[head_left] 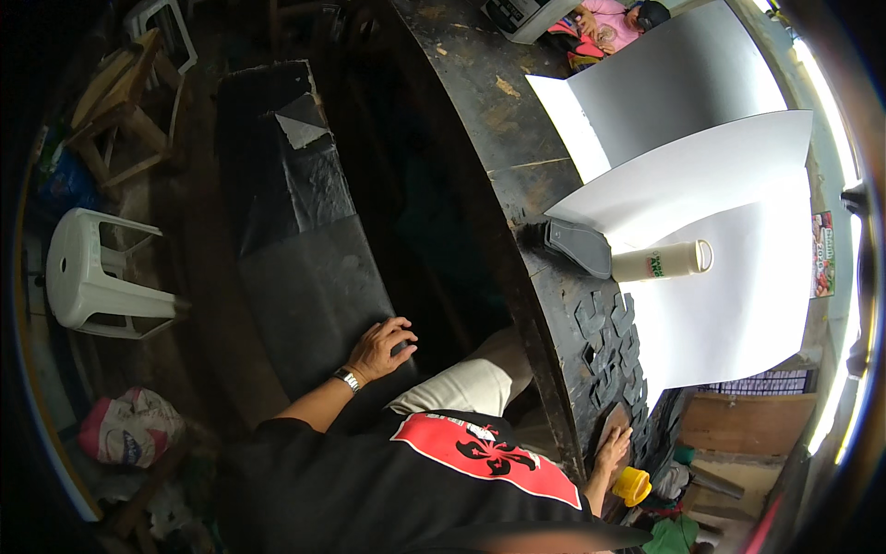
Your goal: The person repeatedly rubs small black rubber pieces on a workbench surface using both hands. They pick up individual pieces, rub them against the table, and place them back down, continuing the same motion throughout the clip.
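Observation:
My left hand (381,348), a metal watch on its wrist, rests at the edge of a long black-covered bench (314,286). Its fingers are apart and slightly bent, and I see nothing held in them. Over on the dark worktable, my right hand (613,450) has its thumb and fingers against a flat brown piece (613,422). Black cut-out pieces (604,337) lie scattered on the tabletop beyond that hand. Farther along are a dark grey shoe sole (577,246) and a cream bottle (657,261) with a loop on its cap.
Large white sheets (729,277) curve up along the worktable (517,166). A yellow container (632,486) sits beside my right forearm. To the left stand a white plastic stool (101,268), a wooden stool (125,111) and a stuffed sack (134,427). Another person (611,23) is at the far end.

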A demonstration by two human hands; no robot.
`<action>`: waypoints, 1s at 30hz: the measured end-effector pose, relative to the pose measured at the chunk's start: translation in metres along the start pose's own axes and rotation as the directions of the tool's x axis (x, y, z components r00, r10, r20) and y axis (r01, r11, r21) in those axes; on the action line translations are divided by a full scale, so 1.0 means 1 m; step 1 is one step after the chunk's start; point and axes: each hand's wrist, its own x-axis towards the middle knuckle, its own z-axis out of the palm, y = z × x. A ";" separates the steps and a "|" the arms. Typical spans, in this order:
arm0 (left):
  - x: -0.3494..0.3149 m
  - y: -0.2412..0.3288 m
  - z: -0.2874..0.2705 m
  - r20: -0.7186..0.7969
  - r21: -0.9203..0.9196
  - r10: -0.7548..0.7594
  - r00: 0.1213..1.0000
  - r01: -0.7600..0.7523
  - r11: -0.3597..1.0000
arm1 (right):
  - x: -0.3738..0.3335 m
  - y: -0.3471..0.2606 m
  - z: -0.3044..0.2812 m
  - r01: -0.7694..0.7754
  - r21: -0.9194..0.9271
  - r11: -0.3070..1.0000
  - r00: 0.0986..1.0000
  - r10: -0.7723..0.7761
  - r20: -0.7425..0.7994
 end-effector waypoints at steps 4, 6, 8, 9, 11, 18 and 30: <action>0.001 0.000 0.000 0.000 0.003 0.001 1.000 -0.001 1.000 | 0.007 0.010 0.004 0.011 0.001 1.000 1.000 -0.011 -0.001; 0.001 0.000 0.000 0.001 0.005 0.002 1.000 -0.002 1.000 | 0.011 0.014 0.005 0.047 0.009 0.999 0.999 -0.047 -0.005; 0.002 -0.001 0.000 0.000 0.021 0.004 1.000 -0.004 1.000 | 0.013 0.016 0.005 0.066 0.018 0.998 0.998 -0.066 -0.010; 0.002 -0.001 0.000 0.004 0.007 0.004 1.000 -0.004 1.000 | 0.014 0.016 0.005 0.106 0.022 0.994 0.994 -0.106 -0.012; 0.002 0.000 0.000 0.003 0.016 0.011 1.000 -0.011 1.000 | 0.012 0.015 0.004 0.076 0.017 0.997 0.997 -0.076 -0.001; 0.003 0.000 -0.002 -0.001 0.008 0.034 0.999 -0.034 0.999 | 0.003 0.008 0.001 0.040 0.021 0.999 0.999 -0.040 -0.007; 0.007 0.000 0.003 -0.054 0.031 0.070 0.996 -0.068 0.997 | 0.014 0.019 0.010 -0.035 -0.036 0.999 0.999 0.035 -0.002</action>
